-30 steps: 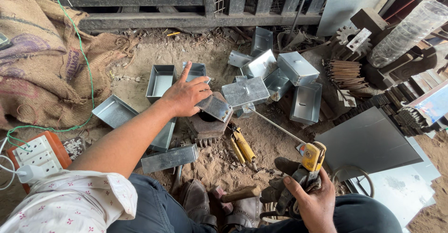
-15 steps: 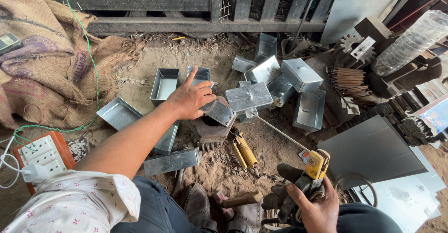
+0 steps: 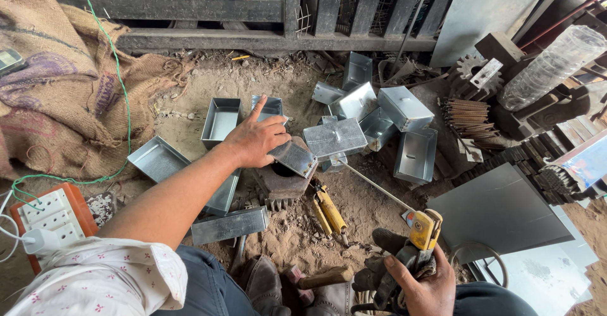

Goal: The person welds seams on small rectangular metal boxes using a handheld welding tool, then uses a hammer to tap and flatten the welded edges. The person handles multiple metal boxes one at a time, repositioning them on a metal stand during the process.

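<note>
The left hand (image 3: 256,140) lies flat on a small bent metal piece (image 3: 294,157) and presses it down, with one finger sticking out straight. The piece sits on a rusty iron block (image 3: 281,186) in the middle of the sandy ground (image 3: 190,88).

The right hand (image 3: 425,284), at about 5 o'clock from the block, is wrapped tight around a yellow tool (image 3: 422,232). A thin metal rod (image 3: 376,187) runs from the tool up toward the block.

Open metal boxes lie all around. One box (image 3: 220,120) is at 10 o'clock from the block, just beside the left hand. A pile of boxes (image 3: 379,117) is at 2 o'clock. A yellow-handled cutter (image 3: 330,210) lies at 4 o'clock, near the block. A white power strip (image 3: 44,218) sits far off at 9 o'clock.
</note>
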